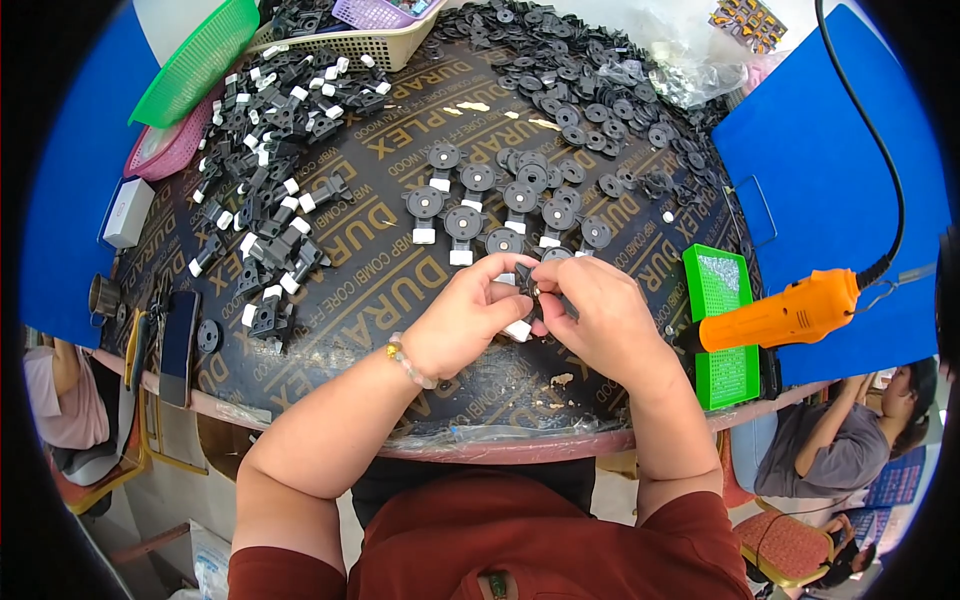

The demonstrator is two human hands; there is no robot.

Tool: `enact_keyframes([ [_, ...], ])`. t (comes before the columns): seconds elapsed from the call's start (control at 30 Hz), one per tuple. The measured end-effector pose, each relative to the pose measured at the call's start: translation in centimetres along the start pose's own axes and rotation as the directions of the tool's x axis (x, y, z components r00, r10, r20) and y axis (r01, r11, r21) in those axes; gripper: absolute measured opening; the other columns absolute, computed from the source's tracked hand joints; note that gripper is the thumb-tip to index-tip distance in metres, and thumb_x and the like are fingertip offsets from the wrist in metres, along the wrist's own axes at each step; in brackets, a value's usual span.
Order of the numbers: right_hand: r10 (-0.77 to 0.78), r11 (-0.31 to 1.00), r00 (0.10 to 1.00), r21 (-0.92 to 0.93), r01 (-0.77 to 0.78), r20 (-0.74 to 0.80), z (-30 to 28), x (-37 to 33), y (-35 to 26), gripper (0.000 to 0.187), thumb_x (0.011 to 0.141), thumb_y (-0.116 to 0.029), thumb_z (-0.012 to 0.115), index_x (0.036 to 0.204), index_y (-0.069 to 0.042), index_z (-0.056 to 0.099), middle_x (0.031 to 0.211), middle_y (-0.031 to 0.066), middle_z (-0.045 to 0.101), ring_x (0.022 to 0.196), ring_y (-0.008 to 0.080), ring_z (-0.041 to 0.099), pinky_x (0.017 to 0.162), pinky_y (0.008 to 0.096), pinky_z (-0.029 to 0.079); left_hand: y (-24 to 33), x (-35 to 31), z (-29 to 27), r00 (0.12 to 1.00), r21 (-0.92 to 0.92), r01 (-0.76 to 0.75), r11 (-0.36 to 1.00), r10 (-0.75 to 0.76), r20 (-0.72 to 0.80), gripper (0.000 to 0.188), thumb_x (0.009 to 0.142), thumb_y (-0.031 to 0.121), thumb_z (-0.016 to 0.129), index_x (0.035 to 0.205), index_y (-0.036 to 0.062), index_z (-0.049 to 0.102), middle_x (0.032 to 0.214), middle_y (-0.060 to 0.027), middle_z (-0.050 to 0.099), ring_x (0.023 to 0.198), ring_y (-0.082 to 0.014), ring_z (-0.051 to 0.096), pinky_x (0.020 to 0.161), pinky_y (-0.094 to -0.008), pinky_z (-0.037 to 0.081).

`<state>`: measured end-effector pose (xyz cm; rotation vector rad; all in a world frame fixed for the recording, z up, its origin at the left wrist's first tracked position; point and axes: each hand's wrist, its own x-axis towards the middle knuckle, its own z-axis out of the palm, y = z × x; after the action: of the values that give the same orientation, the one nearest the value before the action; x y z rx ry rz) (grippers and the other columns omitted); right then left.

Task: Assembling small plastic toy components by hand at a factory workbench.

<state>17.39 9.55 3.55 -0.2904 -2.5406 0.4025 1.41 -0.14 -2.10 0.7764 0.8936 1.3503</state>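
Close to the table's near edge, my left hand and my right hand meet, both closed on a small black plastic part. A white end piece shows beneath my left fingers. Fingers hide most of the part, so its exact shape is unclear. Just beyond my hands stand several black parts with round discs and white ends. Single black discs lie beside them, near my right fingers.
Left is a heap of black brackets with white ends; loose black discs are piled at the back right. An orange electric screwdriver hangs over a green tray at right. A phone and pliers lie left.
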Motion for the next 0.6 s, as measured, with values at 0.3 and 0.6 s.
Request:
enact_keyframes([
  [0.3, 0.157, 0.985, 0.98, 0.09, -0.146, -0.126, -1.5, -0.3, 0.7, 0.035, 0.075, 0.006, 0.071, 0.105, -0.006, 0.058, 0.08, 0.0086, 0.065, 0.075, 0.0283, 0.067, 0.066, 0.0368, 0.054, 1.2, -0.2, 0.1, 0.995, -0.142, 0.066, 0.988, -0.076, -0.066, 0.037, 0.095, 0.003, 0.052, 0.132, 0.0047, 0.049, 0.105, -0.0131, 0.069, 0.087, -0.0196, 0.07, 0.074, -0.0282, 0.054],
  [0.6, 0.527, 0.793, 0.787, -0.519, -0.32, 0.32, -2.5, -4.8, 3.7, 0.008, 0.081, 0.002, 0.055, 0.089, 0.0, 0.056, 0.08, 0.0219, 0.068, 0.081, 0.0413, 0.069, 0.071, 0.0483, 0.056, 2.3, 0.2, -0.2, 0.978, -0.142, 0.006, 0.99, -0.035, -0.207, 0.03, 0.101, 0.019, 0.048, 0.127, 0.0045, 0.051, 0.108, -0.02, 0.068, 0.08, -0.0205, 0.068, 0.073, -0.0309, 0.053],
])
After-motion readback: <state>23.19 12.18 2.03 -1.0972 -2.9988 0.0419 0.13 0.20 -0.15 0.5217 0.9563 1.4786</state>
